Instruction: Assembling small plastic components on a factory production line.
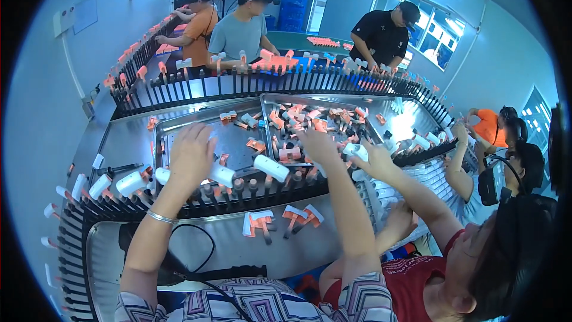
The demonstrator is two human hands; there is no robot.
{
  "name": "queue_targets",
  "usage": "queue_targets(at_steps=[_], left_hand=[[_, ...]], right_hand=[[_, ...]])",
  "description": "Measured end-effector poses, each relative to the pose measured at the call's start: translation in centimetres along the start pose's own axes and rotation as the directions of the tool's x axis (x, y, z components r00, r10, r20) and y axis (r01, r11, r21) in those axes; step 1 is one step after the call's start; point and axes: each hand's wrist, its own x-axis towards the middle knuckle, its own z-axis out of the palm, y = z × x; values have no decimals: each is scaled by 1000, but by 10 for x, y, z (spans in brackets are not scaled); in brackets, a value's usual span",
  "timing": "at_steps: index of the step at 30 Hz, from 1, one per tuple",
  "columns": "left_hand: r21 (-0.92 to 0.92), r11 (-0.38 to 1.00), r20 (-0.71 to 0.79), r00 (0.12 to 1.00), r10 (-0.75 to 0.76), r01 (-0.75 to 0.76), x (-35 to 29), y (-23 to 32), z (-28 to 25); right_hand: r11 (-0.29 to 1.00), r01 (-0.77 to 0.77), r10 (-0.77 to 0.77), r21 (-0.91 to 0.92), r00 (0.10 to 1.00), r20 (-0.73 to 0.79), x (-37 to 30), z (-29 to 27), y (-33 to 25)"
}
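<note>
Head view: the parts tray (310, 99) is heaped with small orange pieces (275, 120), and the right hand (316, 145) is held over it, fingers aimed into the pile. Left of the tray, the left hand (192, 150) is held near a white piece (221, 175). Whether anything's gripped by either set of fingers can't be told. A white part (356, 151) is held by a co-worker's hand (381, 167) near the tray's right corner, so that corner's probably best avoided; pieces should be lifted singly imo.
</note>
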Motion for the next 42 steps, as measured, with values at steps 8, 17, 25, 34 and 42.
queue_targets(at_steps=[8, 17, 25, 34, 42], left_hand=[[-278, 960, 180, 984, 15, 36, 34, 63, 29], [23, 970, 665, 721, -197, 243, 3, 26, 18], [98, 944, 486, 813, -322, 315, -29, -31, -18], [-7, 986, 54, 985, -167, 167, -26, -38, -49], [-190, 982, -46, 999, -16, 7, 11, 10, -41]], right_hand=[[991, -56, 55, 122, 998, 13, 17, -13, -89], [938, -62, 34, 341, 996, 88, 22, -17, -150], [921, 111, -101, 373, 994, -47, 28, -28, -211], [992, 34, 28, 125, 885, -464, 46, -86, -134], [987, -92, 77, 132, 991, 111, 34, -12, -165]])
